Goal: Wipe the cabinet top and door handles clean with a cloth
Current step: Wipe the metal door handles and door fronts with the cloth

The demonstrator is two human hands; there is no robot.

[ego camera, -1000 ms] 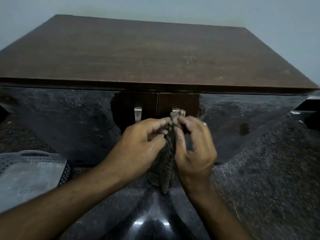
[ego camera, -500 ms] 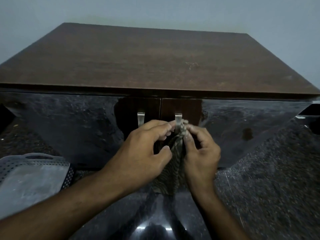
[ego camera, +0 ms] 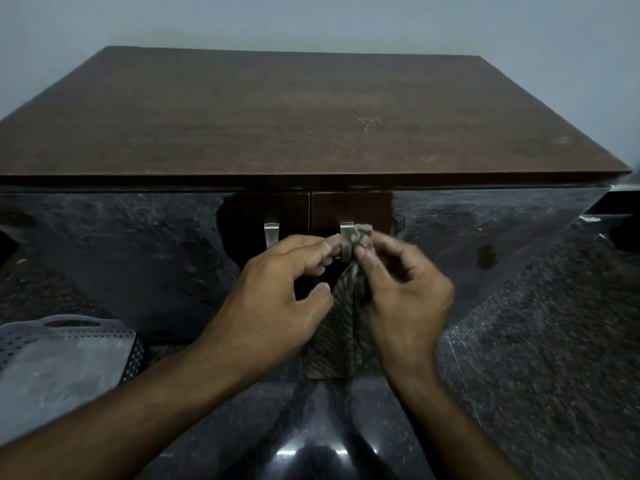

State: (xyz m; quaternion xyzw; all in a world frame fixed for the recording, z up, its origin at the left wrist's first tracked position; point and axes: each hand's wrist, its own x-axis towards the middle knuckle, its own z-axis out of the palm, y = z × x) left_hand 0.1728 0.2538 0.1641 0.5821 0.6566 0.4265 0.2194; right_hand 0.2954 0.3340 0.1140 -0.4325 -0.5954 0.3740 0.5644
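Observation:
The brown wooden cabinet top [ego camera: 294, 116] fills the upper half of the view. Below it are two glossy dark doors, each with a metal handle. The left handle [ego camera: 271, 233] is bare. At the right handle [ego camera: 346, 237], my right hand [ego camera: 405, 292] pinches a bunched striped grey-brown cloth [ego camera: 341, 327] against the metal, and the rest of the cloth hangs down between my hands. My left hand [ego camera: 277, 299] touches the same handle from the left with its fingertips, and I cannot tell whether it also holds the cloth.
A grey perforated plastic basket [ego camera: 65, 355] stands on the floor at the lower left. Dark speckled stone floor [ego camera: 554, 341] spreads to the right. A pale wall [ego camera: 311, 19] rises behind the cabinet.
The view has tilted down a little, so the cabinet sits lower in frame. The cloth bunch now sits at the right side of the right handle, and my hands have spread slightly apart.

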